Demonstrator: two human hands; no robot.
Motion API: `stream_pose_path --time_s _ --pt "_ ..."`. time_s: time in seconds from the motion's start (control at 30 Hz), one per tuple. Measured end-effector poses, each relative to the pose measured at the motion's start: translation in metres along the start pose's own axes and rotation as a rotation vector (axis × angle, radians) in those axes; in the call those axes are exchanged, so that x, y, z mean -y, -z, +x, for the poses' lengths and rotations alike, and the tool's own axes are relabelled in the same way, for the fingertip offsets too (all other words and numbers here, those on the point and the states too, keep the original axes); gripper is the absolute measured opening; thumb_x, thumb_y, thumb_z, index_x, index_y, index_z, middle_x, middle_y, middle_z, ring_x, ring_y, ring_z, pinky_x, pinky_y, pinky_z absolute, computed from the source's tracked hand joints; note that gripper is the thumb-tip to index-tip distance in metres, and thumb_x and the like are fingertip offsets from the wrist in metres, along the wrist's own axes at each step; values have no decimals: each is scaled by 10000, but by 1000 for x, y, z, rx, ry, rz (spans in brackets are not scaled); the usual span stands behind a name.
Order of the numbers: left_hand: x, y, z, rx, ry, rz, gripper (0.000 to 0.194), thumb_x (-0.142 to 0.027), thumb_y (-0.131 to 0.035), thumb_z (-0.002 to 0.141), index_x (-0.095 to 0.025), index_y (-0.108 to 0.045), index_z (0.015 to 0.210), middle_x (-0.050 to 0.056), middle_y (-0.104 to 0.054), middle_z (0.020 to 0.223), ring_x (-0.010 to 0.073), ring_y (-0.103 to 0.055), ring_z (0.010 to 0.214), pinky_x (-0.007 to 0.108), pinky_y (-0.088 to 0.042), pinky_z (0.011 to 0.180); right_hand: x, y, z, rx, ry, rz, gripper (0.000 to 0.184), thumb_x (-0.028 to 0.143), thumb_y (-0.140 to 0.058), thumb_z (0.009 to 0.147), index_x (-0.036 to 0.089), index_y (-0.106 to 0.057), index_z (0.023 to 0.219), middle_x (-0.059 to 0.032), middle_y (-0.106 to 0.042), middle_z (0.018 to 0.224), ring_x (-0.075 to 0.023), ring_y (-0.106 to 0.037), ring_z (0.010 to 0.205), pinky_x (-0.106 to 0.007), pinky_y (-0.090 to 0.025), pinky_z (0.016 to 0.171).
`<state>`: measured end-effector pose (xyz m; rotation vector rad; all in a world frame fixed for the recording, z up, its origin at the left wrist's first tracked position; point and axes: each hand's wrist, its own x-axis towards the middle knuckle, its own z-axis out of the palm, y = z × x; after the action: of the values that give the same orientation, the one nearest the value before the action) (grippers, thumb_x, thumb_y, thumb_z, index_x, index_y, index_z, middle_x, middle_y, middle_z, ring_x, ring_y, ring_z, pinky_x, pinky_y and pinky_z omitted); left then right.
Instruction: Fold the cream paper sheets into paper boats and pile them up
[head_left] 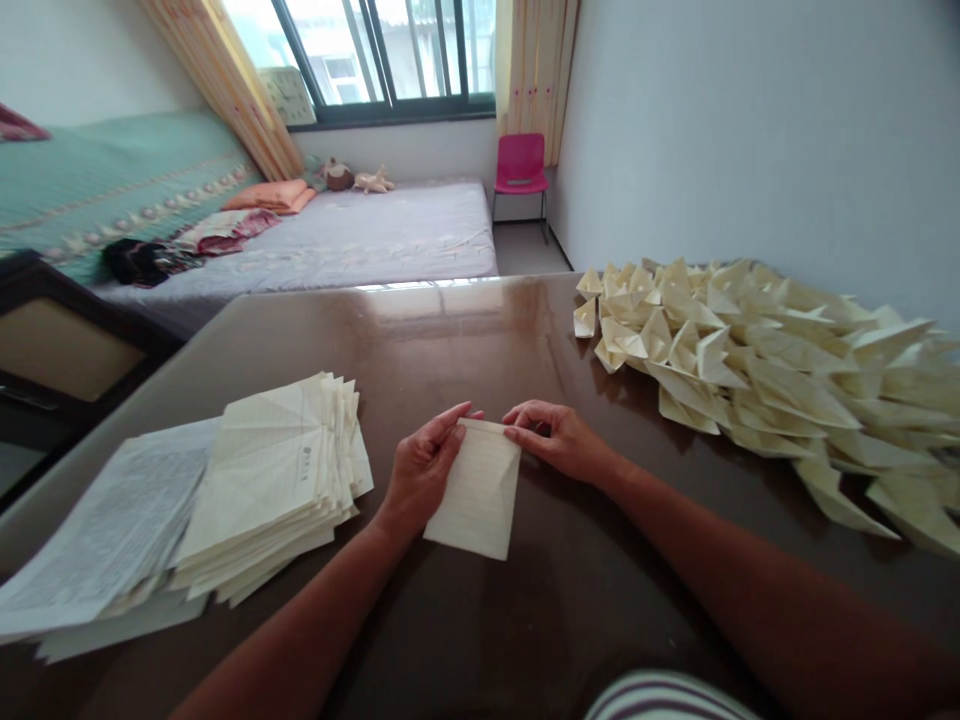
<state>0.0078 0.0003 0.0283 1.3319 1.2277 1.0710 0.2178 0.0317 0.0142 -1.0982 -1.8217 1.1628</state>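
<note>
Between my two hands is a cream, lined sheet of paper (480,495), narrow and apparently folded, its near end hanging toward me over the brown table. My left hand (429,460) pinches the far left corner between thumb and fingers. At the far right corner, my right hand (559,438) grips the edge with thumb and forefinger, the other fingers curled. A thick stack of creased cream sheets (262,465) lies to the left of my left hand. Many folded paper boats (697,350) are heaped to the right, beyond my right forearm.
Grey printed sheets (127,520) lie partly under the cream stack. The glossy brown table (450,350) reaches toward a bed (405,225) below the window. A pink chair (521,165) stands by the right wall, and a dark-framed chair (67,350) is at the left.
</note>
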Motion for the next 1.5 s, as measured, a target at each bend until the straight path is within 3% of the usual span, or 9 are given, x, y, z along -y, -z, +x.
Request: stream_pose_path --time_s 0.1,0.17,0.4,0.6,0.83,1.03,1.2,1.4,1.5 --pt "-1 -1 -2 -51 -79 117 468 -452 -547 883 -166 -581 1252 93 -682 1157 201 -669 962 263 -546 798 -1 -6 0 -18 -147 348 303 442 -691 754 183 -559 838 -41 -682 926 -150 -618 766 -274 -479 669" --pt "-1 -2 -4 -81 -114 183 447 -443 -533 892 -175 -589 1245 78 -690 1143 195 -669 961 257 -542 804 1 -10 0 -29 -244 497 462 416 -768 673 201 -532 1006 -20 -690 876 -154 -635 743 -272 -490 645" --pt "-1 -3 -5 -107 -163 250 407 -402 -511 913 -197 -577 1258 52 -686 1156 181 -662 986 252 -525 845 5 -10 -2 1 -308 646 378 401 -806 624 146 -628 839 -4 -681 736 -113 -604 641 -233 -473 610" --pt "-2 -2 -5 -158 -183 268 398 -398 -507 915 -195 -583 1248 48 -693 1139 182 -658 998 256 -522 858 7 -13 -4 58 -351 757 488 415 -795 654 182 -611 1041 -32 -700 881 -154 -651 779 -283 -520 703" --pt "-1 -3 -6 -192 -191 240 410 -417 -513 908 -203 -584 1251 52 -679 1171 189 -651 1010 266 -519 875 12 -18 -8 187 -311 665 447 434 -784 656 138 -683 976 -57 -724 877 -202 -664 798 -305 -521 692" --pt "6 -5 1 -3 -31 68 605 -473 -581 850 -157 -470 1353 85 -704 1093 223 -676 922 286 -557 749 8 -16 -4 10 -310 722 456 437 -798 631 165 -681 977 -54 -729 881 -201 -672 755 -351 -540 724" --pt "14 0 7 110 29 101 459 -436 -661 788 -137 -630 1134 76 -714 1040 229 -668 891 272 -547 722 0 -13 0 -92 -313 720 447 446 -801 616 167 -662 938 -50 -723 845 -188 -662 706 -328 -544 663" --pt "13 12 8 274 45 235 377 -383 -623 816 -143 -662 1104 40 -724 913 195 -658 787 242 -518 664 -7 5 3 -89 -257 395 345 447 -742 696 159 -650 862 -11 -685 752 -123 -591 632 -223 -439 555" --pt "12 16 10 242 -5 321 388 -365 -625 808 -161 -654 1138 36 -715 954 200 -648 843 244 -510 703 -11 11 4 -35 -194 161 302 447 -682 756 148 -642 759 5 -633 658 -103 -535 576 -208 -371 511"
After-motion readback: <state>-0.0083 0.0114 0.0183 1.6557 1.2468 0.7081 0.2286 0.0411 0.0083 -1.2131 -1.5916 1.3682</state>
